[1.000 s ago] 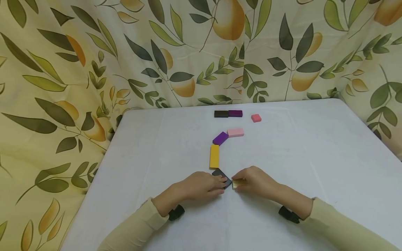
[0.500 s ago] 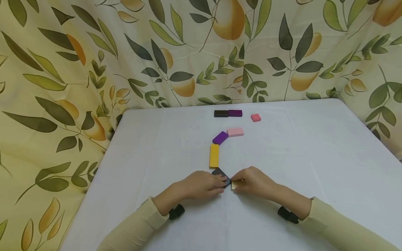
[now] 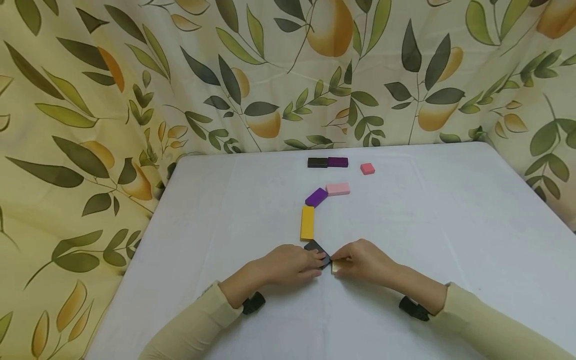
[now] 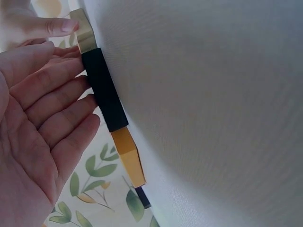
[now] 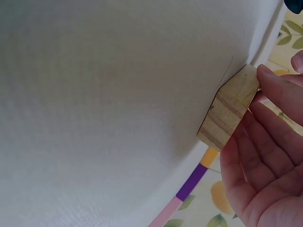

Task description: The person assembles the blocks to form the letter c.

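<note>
My left hand point(image 3: 288, 265) lies with its extended fingertips on top of a black block point(image 4: 105, 90), which sits at a slant on the white cloth. Just to the right, my right hand point(image 3: 366, 260) pinches a bare wooden block point(image 5: 227, 111) between thumb and fingers. The wooden block's end is right at the near corner of the black one, and the fingers hide much of it in the head view. From the black block's far corner a yellow block point(image 3: 307, 223) leads away, followed by a purple block point(image 3: 316, 197) and a light pink block point(image 3: 338, 189), forming a bent line.
At the back of the table point(image 3: 225, 200) a second black block point(image 3: 317, 162) and a dark purple block point(image 3: 338, 162) lie end to end. A small coral block point(image 3: 367, 168) lies apart to their right. A fruit-patterned curtain point(image 3: 288, 100) hangs behind.
My right hand has slid the wooden block slightly left, closer against the black block's corner. My left hand has stayed in place on the black block.
</note>
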The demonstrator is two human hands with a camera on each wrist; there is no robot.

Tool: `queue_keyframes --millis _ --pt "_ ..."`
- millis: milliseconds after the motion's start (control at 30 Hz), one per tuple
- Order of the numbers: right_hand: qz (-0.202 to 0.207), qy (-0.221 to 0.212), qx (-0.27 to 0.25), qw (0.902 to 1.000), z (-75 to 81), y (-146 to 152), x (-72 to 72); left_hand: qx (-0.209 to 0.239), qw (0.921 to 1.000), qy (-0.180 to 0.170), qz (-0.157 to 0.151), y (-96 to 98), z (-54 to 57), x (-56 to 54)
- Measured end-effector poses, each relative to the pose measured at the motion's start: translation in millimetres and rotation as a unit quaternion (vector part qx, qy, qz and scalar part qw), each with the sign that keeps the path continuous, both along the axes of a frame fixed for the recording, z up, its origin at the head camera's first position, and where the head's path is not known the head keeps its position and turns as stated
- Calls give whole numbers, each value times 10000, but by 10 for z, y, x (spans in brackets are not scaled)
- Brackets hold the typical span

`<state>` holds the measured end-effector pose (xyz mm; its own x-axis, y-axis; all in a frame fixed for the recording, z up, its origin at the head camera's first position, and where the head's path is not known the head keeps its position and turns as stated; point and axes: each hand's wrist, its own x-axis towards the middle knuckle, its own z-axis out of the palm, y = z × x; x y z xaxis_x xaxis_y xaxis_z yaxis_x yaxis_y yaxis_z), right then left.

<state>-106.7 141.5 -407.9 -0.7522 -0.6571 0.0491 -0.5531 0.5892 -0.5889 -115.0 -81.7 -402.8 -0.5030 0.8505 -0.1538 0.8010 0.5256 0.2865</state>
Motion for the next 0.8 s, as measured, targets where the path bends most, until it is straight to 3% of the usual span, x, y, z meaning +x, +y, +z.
queue_keyframes --millis 267,800 --pt "43 -172 -30 9998 12 8 4 -1 10000 -23 50 3 16 4" --pt "-6 -60 -62 10000 7 3 39 -10 9999 57 89 22 -31 6"
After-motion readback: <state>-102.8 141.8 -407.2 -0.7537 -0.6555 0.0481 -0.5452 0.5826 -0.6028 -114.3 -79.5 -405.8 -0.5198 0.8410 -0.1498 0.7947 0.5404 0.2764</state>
